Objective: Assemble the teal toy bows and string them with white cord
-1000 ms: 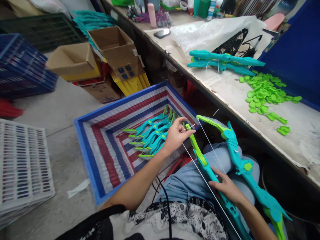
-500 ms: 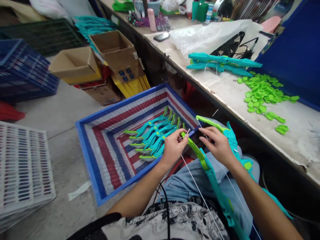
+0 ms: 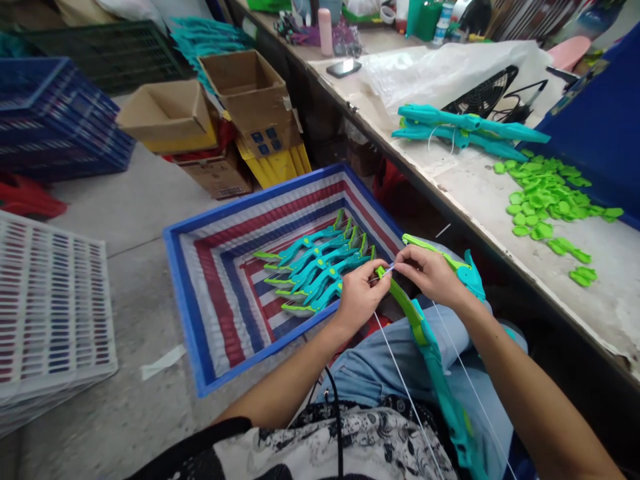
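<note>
A teal toy bow (image 3: 436,363) with a bright green tip lies across my lap, running down to the lower right. My left hand (image 3: 361,299) is closed round its green upper tip, with a white string (image 3: 395,363) hanging from there. Close beside it, my right hand (image 3: 431,275) pinches the short string end at the tip between thumb and fingers. A second teal and green toy bow (image 3: 473,275) rests on my far leg, partly hidden behind my right hand and forearm. Its own white string (image 3: 467,377) passes below my right wrist.
Left of my knees stands a blue-rimmed crate (image 3: 183,313) with striped lining, holding several toy bows (image 3: 313,263). On the workbench (image 3: 505,267) to the right are bundled teal bows (image 3: 470,127) and a pile of green pieces (image 3: 550,190). Cardboard boxes (image 3: 250,87) and a white crate (image 3: 55,313) stand at left.
My right hand has come over to the left, close to my left hand, and now pinches the string end at the bow tip. The whole view has shifted slightly.
</note>
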A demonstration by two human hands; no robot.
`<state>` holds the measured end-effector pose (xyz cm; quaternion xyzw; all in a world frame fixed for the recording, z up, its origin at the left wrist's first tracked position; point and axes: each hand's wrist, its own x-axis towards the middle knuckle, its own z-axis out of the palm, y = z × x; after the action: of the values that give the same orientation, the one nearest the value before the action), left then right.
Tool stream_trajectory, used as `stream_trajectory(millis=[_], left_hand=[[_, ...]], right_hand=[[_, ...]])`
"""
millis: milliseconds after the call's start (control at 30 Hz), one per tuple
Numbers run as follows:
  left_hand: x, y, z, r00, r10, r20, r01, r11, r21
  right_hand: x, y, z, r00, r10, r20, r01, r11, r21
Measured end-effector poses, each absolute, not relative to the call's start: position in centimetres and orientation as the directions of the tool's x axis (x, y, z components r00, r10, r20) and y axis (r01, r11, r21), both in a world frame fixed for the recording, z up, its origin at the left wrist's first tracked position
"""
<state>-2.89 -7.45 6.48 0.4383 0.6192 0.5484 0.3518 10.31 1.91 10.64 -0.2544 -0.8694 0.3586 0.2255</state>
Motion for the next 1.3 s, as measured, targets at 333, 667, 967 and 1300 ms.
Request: stream_trajectory(millis=[333,667,967,1300], left_hand=[[-1.3,-8.0,5.9,-0.220,0.936,0.276,0.116,-0.256,0.960],[-4.1,-4.7,8.6,-0.160,0.963,-0.219,-0.283,0.168,0.944],[-4.6,-5.7,9.4,-0.311,0.949,-0.058,-0.037,0.049,0.998],[-4.8,-5.3,10.9,-0.082,0.952,-0.296,-0.282,0.262,0.923]], right_hand=[[14.3,9.1,10.9,-0.189,0.910,0.370,0.552,0.410,-0.726],[9.4,-6.1,7.9,-0.360,0.755,0.548,0.360,0.655,-0.665],[8.7,-5.3,5.8,-0.301,0.845,0.442,0.315,0.526,-0.790],[7.9,-2.3,8.0,-0.186,0.863,0.470,0.163,0.499,-0.851]])
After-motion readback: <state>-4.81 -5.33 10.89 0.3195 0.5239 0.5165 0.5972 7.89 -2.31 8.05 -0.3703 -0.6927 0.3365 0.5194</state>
